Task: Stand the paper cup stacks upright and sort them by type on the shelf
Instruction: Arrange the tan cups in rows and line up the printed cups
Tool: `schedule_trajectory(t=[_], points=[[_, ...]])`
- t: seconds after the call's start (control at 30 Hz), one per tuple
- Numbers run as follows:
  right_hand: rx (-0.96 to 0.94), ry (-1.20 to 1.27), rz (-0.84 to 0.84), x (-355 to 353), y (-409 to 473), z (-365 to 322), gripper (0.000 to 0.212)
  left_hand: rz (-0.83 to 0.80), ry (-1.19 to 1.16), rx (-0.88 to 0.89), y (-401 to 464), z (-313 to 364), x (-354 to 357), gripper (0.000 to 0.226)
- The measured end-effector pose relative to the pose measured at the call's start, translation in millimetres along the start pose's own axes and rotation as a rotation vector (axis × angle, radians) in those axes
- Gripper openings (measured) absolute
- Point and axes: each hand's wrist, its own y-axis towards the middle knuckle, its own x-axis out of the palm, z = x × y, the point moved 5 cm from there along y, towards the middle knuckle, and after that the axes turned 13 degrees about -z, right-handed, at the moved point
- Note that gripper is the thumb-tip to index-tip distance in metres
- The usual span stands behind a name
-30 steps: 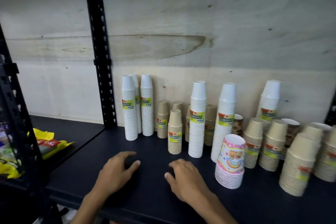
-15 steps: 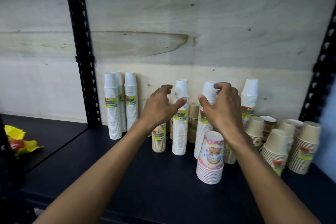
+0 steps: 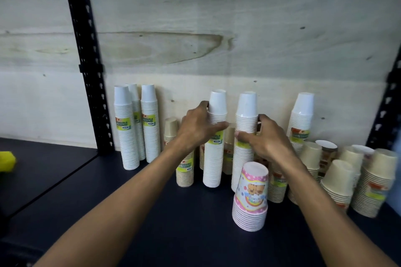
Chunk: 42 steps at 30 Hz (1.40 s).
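Two tall white cup stacks stand upright mid-shelf. My left hand (image 3: 198, 127) grips the left one (image 3: 213, 158) near its top. My right hand (image 3: 268, 140) grips the right one (image 3: 244, 154) around its upper part. Three more white stacks (image 3: 128, 136) stand at the back left, and another white stack (image 3: 300, 119) stands at the back right. Small brown stacks (image 3: 184, 171) sit between and behind them. A pink patterned stack (image 3: 250, 197) stands in front. Wider beige stacks (image 3: 337, 180) crowd the right.
The dark shelf board (image 3: 173, 223) runs toward me in front of the cups. A black perforated upright (image 3: 86, 60) stands at the left, another (image 3: 388, 104) at the right. A yellow packet (image 3: 6, 160) lies on the neighbouring shelf. A plywood wall backs everything.
Both hands rose from the shelf board to the two middle white stacks and closed around them. The view shifted slightly right.
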Motion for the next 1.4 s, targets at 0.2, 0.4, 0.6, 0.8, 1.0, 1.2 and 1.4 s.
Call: schedule_trajectory(t=[0.2,0.4,0.6,0.8,1.0,1.2,1.4], points=[[-0.108,0.010,0.129,-43.8,-4.3,-44.4,0.052,0.089,-0.089,0.096,-2.2,32.1,-46.8,0.062],[-0.224,0.007,0.284,-83.8,-9.2,-114.1,0.054,0.272,-0.190,0.180,-11.1,57.6,-133.2,0.070],[-0.308,0.057,0.290,-75.6,-3.9,-170.6,0.054,0.362,-0.159,0.183,-25.8,47.1,-198.1,0.071],[-0.365,0.099,0.226,-32.6,9.5,-198.8,0.052,0.399,-0.112,0.100,-39.1,5.2,-228.9,0.070],[-0.358,0.108,0.114,26.3,28.7,-206.2,0.055,0.379,-0.104,0.018,-49.2,-52.4,-227.2,0.070],[-0.297,0.073,0.007,93.0,43.8,-189.3,0.057,0.334,-0.078,-0.074,-59.3,-120.9,-200.6,0.069],[-0.181,0.017,-0.081,170.7,54.6,-156.3,0.055,0.260,-0.118,-0.130,-73.5,-189.6,-154.1,0.064]])
